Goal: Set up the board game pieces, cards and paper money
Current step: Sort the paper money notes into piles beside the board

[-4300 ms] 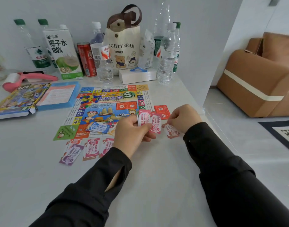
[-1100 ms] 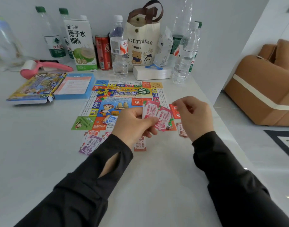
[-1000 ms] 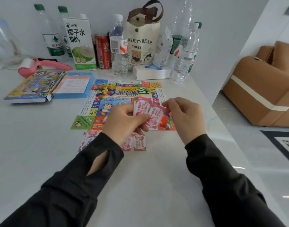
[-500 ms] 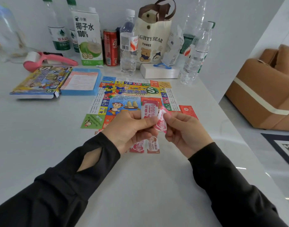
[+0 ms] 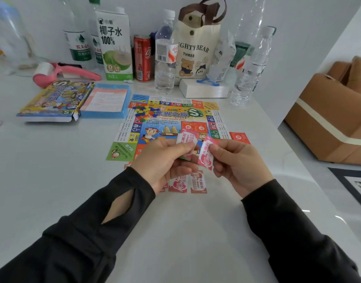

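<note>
The left hand (image 5: 167, 160) pinches the notes (image 5: 186, 139) and the right hand (image 5: 239, 162) pinches one note (image 5: 206, 158), which could tear if pulled too fast.

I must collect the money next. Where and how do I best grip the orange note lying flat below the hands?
Pinch the orange note at its near right corner, coming from the right. It lies flat, a pink note sits close on its left, while the table is bare on its right. Likely lift the corner first.
</note>
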`<act>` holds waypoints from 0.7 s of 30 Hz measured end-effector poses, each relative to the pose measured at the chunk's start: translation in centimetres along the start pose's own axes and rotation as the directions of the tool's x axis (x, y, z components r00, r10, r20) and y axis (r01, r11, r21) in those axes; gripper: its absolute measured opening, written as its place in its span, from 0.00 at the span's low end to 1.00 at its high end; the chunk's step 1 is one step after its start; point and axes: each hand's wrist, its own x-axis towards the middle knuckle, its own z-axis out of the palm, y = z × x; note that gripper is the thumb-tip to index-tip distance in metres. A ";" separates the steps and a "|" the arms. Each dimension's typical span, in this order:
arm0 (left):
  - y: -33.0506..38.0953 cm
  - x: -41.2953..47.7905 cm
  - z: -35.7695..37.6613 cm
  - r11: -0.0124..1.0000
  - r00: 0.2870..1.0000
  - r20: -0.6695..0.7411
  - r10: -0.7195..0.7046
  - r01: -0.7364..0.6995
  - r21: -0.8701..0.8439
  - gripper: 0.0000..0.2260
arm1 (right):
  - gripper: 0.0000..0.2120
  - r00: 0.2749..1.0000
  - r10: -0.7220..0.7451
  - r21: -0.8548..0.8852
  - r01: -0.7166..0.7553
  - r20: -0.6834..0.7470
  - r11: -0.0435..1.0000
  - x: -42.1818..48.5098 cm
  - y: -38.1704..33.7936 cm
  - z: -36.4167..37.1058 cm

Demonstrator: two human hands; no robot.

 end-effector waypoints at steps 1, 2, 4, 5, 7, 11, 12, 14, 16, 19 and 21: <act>0.0 0.0 0.0 1.000 1.000 -0.004 -0.008 0.008 0.013 0.06 | 0.08 1.000 -0.006 -0.016 0.006 -0.005 1.000 0.0 -0.1 -0.1; 0.0 0.0 0.0 1.000 1.000 -0.003 -0.015 0.015 0.026 0.07 | 0.08 1.000 -0.007 -0.032 0.007 -0.009 0.999 0.0 -0.1 -0.3; -0.1 0.0 0.1 0.998 1.000 0.011 -0.020 0.020 0.064 0.07 | 0.09 1.000 -0.005 -0.067 0.004 -0.014 0.998 -0.1 -0.1 -0.5; -0.2 0.0 0.1 0.996 1.000 0.024 -0.013 0.010 0.093 0.07 | 0.10 1.000 -0.006 -0.087 0.005 -0.016 0.996 -0.1 0.0 -0.5; -0.4 0.0 0.2 0.986 0.998 0.058 0.009 -0.019 0.168 0.07 | 0.09 1.000 -0.013 -0.123 0.010 -0.021 0.992 -0.1 0.0 -0.5; -0.4 -0.2 0.3 0.981 0.994 0.112 -0.001 -0.020 0.193 0.07 | 0.08 0.997 -0.052 -0.173 0.042 -0.053 0.984 0.0 0.1 -0.6; -0.3 -0.3 0.4 0.986 0.993 0.121 -0.018 -0.003 0.166 0.07 | 0.09 0.996 -0.066 -0.195 0.053 -0.062 0.979 0.0 0.1 -0.6; -0.3 -0.4 0.5 0.992 0.989 0.137 -0.048 0.031 0.121 0.06 | 0.08 0.994 -0.087 -0.236 0.069 -0.066 0.969 -0.1 0.1 -0.6; -0.3 -0.5 0.6 0.994 0.986 0.148 -0.070 0.057 0.092 0.06 | 0.08 0.994 -0.094 -0.249 0.077 -0.058 0.965 -0.1 0.1 -0.5; -0.4 -0.5 0.6 0.995 0.985 0.151 -0.078 0.069 0.069 0.07 | 0.07 0.997 -0.052 -0.194 0.041 -0.051 0.980 -0.2 0.0 -0.6; -0.4 -0.4 0.6 0.996 0.985 0.152 -0.078 0.072 0.049 0.06 | 0.06 0.999 0.007 -0.111 -0.011 -0.037 0.994 -0.3 -0.1 -0.7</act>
